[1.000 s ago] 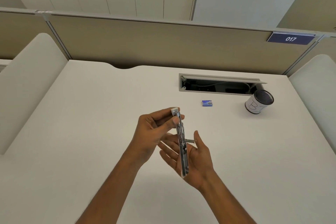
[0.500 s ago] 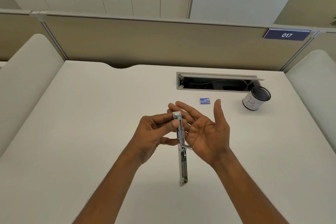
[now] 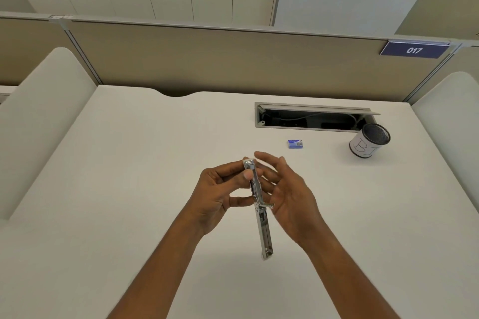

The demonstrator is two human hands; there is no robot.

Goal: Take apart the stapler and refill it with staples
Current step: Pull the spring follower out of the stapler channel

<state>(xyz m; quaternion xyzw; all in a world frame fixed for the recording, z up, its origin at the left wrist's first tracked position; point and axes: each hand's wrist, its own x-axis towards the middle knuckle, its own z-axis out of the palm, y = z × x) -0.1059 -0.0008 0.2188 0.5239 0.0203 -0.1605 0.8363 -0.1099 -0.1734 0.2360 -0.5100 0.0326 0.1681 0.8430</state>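
The stapler was up in the air over the desk, opened out long and thin, with its far end pointing away from the person. The left hand pinched the far end between thumb and fingers. The right hand was just beside it, loose and holding nothing. I could not tell if it touched the little metal bit sticking out of the side. To do this step well, I think the left hand should hold tight and steady while the right hand takes the lower part and pulls it gently, so that nothing snaps or springs off. The blue box of staples lay farther back on the desk, well apart, with a cup off to the right. Half a second before, the right hand was spread wide with the palm up. Now it had turned in closer, with the fingers bent a bit. The left hand's pinch looked the same.
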